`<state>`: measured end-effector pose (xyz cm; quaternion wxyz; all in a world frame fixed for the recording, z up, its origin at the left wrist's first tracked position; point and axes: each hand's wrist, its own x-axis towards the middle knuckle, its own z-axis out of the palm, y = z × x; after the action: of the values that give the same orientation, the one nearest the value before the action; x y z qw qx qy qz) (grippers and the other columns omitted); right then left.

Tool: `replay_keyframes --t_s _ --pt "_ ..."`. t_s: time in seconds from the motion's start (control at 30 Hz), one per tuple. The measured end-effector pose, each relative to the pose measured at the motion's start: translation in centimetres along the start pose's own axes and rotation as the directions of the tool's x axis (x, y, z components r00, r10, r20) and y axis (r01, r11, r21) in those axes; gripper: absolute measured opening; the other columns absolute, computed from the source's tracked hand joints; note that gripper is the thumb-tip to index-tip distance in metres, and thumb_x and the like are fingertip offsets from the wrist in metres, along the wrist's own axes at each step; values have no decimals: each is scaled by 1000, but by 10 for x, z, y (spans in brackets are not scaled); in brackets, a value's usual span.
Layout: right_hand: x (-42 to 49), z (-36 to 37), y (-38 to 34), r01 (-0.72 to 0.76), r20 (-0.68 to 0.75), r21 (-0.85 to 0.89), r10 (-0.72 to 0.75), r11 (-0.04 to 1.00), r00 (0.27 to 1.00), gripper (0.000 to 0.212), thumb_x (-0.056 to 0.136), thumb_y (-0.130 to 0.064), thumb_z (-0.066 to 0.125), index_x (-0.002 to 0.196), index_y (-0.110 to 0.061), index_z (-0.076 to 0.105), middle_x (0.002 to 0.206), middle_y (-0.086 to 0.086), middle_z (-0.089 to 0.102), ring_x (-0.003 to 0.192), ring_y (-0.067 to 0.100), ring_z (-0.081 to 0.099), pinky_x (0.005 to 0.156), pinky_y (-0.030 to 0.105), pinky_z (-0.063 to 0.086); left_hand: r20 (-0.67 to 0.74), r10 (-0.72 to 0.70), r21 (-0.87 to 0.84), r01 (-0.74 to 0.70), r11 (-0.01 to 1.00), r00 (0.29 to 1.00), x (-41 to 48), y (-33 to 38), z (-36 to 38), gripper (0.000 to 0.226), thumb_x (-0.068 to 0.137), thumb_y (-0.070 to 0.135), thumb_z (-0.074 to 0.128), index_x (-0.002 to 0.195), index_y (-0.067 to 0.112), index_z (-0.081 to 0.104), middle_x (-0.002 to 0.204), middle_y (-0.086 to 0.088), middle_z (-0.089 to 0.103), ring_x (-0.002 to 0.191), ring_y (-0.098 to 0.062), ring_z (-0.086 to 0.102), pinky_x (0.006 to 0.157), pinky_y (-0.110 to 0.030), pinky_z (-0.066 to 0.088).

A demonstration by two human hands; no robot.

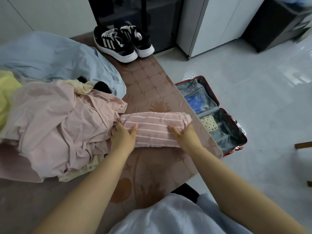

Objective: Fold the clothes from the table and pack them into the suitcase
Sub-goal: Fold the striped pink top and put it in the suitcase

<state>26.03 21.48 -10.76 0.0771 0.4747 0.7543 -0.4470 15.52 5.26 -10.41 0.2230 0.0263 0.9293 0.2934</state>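
Note:
A folded pink garment with white stripes [152, 128] lies on the table near its right edge. My left hand [123, 136] holds its left end, thumb on top and fingers tucked under the side. My right hand [184, 135] holds its right end the same way. Left of it sits a heap of unfolded clothes: a pale pink piece [55, 119], a light blue one [55, 54], a yellow one [6, 92]. An open red suitcase [235, 146] lies on the floor beside the table, with a polka-dot item [209, 123] and a blue item [195, 102] inside.
A pair of black sneakers with white stripes [123, 41] stands at the table's far end. The table [152, 85] has a brown patterned cover. White cabinets [212, 22] and a dark bin [273, 22] stand on the pale tiled floor beyond.

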Motion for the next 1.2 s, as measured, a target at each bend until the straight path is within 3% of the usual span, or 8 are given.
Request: replay_keyframes --t_s 0.2,0.47,0.63,0.73,0.87,0.93,1.03,1.2 --pt "3 -35 32 -10 -23 -30 9 1000 1000 59 83 -53 61 114 -3 54 115 18 62 105 33 58 78 31 41 16 -15 212 11 977 1000 -14 27 29 69 91 46 48 138 0 27 140 -28 30 127 -43 33 102 -45 32" --pt "37 -148 118 22 105 203 -44 979 994 47 84 -43 65 117 -13 52 107 1 59 92 17 54 77 24 39 -8 -68 43 69 997 998 -76 97 133 63 91 39 52 137 2 31 133 -29 39 123 -42 37 100 -46 33" --pt "72 -214 165 -38 184 314 -22 949 983 32 87 -36 64 111 -19 50 85 -12 53 71 -2 48 56 12 39 13 -28 -7 28 1000 1000 -78 160 185 49 92 31 53 132 6 38 130 -20 50 114 -39 50 90 -43 42" --pt "89 -239 190 -100 174 379 35 920 984 36 86 -33 65 117 -17 54 87 -13 57 74 0 51 69 20 43 28 4 -5 -4 1000 1000 -79 195 213 42 93 24 53 130 11 39 129 -14 54 112 -36 53 86 -38 41" --pt "115 -272 229 -166 129 404 124 899 984 22 89 -29 62 104 -20 50 87 -9 57 71 0 50 53 10 39 66 105 -82 -100 992 992 -77 237 264 40 93 20 53 129 13 38 132 -3 52 115 -28 52 82 -30 37" --pt "136 -290 249 -188 87 397 167 899 982 25 88 -30 63 107 -17 52 89 -3 60 71 5 53 51 15 41 117 109 -129 -93 987 987 -69 255 299 39 94 18 51 130 14 37 133 -4 50 115 -28 52 82 -30 37" --pt "179 -317 275 -197 72 372 184 907 980 26 87 -28 64 105 -14 52 82 -6 59 70 9 57 45 14 43 193 30 -193 8 981 981 -53 272 361 38 94 14 47 130 14 35 134 -8 47 115 -33 52 87 -34 40" --pt "302 -328 331 -121 147 238 87 964 985 34 83 -33 66 111 -19 53 97 -2 65 77 8 62 53 12 46 255 -185 -353 269 896 949 2 273 480 51 95 5 43 142 13 25 137 -13 46 114 -32 51 90 -35 40"
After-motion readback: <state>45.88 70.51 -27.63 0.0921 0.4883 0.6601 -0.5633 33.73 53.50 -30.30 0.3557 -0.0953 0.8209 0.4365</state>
